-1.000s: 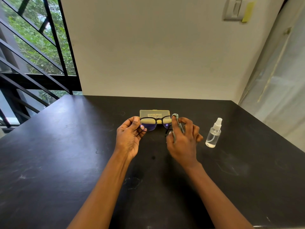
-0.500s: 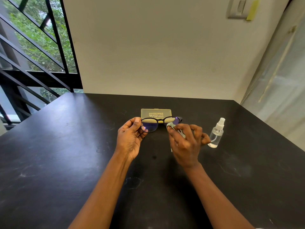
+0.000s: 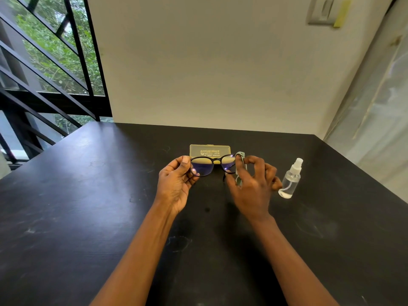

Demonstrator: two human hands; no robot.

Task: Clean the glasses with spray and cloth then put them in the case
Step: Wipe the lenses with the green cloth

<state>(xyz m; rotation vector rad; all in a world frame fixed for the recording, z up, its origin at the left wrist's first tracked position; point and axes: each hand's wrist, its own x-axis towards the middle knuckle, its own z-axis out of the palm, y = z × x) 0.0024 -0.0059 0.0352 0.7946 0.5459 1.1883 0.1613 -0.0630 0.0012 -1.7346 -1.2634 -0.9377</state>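
- Black tabletop [image 3: 88, 195] carries case [image 3: 209, 150] and spray bottle [image 3: 290, 180].
- Left hand [image 3: 176, 184] fingers pinch glasses [image 3: 213, 165], held above tabletop before case.
- Right hand [image 3: 254, 184] fingers pinch cloth [image 3: 240, 166] against lens.
- Risk: hard rubbing may twist frame or loosen the left-hand hold.

You hold black-framed glasses [image 3: 212, 165], a grey-green cloth [image 3: 240, 167] on their right lens; the yellow case [image 3: 209, 150] lies shut behind, the clear spray bottle [image 3: 290, 178] upright at right.

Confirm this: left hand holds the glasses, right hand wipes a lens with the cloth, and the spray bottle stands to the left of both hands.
One error: the head view shows the spray bottle standing right of both hands. The left hand does hold the glasses, and the right hand holds the cloth at a lens.
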